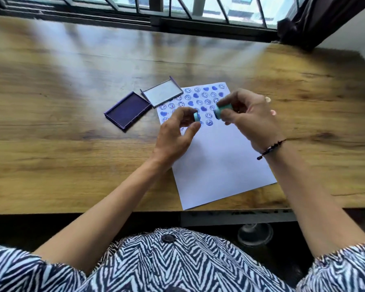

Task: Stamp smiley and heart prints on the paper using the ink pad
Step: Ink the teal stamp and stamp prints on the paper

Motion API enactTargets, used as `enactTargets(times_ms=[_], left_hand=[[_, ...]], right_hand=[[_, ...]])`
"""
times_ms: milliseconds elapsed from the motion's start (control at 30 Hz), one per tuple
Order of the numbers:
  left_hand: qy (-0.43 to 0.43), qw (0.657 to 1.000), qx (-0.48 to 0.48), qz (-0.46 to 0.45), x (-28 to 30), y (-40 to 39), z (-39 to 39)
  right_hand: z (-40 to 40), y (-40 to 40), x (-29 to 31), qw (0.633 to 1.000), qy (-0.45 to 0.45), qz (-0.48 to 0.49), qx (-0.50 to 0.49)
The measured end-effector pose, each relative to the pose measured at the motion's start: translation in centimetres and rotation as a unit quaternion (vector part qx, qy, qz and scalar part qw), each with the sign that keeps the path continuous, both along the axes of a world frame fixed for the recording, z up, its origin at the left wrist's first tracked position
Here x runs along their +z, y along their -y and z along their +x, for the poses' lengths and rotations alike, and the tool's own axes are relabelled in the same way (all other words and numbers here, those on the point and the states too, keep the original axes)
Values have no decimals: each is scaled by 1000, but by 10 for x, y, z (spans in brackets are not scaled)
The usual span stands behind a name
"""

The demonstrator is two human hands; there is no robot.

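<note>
A white sheet of paper (217,161) lies on the wooden table, its far part covered with rows of blue smiley and heart prints (200,98). My left hand (175,135) pinches a small teal stamp piece (197,117) just above the paper. My right hand (251,119) grips a second teal stamp (221,109), its round face turned toward the left one. The two pieces are a little apart. The open purple ink pad (128,110) sits left of the paper, with its grey lid (161,93) lying flat beside it.
The wooden table (61,102) stretches wide to the left and right. A window frame (156,15) runs along its far edge, and a dark curtain (316,20) hangs at the far right. The near table edge is at my lap.
</note>
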State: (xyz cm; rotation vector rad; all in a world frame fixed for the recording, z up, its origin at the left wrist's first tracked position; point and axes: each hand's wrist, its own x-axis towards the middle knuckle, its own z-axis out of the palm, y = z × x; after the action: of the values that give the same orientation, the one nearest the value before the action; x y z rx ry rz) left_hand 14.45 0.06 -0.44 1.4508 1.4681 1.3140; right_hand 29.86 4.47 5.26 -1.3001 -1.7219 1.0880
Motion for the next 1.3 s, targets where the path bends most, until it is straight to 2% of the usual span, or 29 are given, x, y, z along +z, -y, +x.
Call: enactTargets(times_ms=[167, 467, 700, 800, 867, 900, 967, 1067, 1133, 1300], left_hand=[[73, 997, -27, -28, 8, 3, 6], [101, 993, -50, -27, 16, 10, 10], [64, 997, -52, -2, 18, 5, 22], [-1, 997, -72, 8, 15, 3, 30], [-22, 996, -88, -15, 13, -2, 40], [-10, 996, -87, -35, 13, -4, 45], [24, 995, -77, -66, 12, -8, 53], [31, 994, -65, -86, 6, -12, 54], [43, 993, -60, -96, 4, -13, 52], [39, 993, -53, -100, 0, -15, 40]], right_hand=[[-11, 15, -1, 999, -23, -3, 22], [-9, 27, -1, 999, -33, 17, -8], [-6, 33, -4, 996, -39, 45, -67], [5, 34, -9, 996, -36, 21, -74], [20, 31, -10, 995, 16, 29, -95], [30, 27, -11, 989, 73, 55, -116], [54, 15, -12, 957, 215, 114, -157], [85, 2, -20, 908, 362, 105, -183], [92, 1, -28, 896, 396, 81, -181], [88, 2, -32, 887, 418, 71, -183]])
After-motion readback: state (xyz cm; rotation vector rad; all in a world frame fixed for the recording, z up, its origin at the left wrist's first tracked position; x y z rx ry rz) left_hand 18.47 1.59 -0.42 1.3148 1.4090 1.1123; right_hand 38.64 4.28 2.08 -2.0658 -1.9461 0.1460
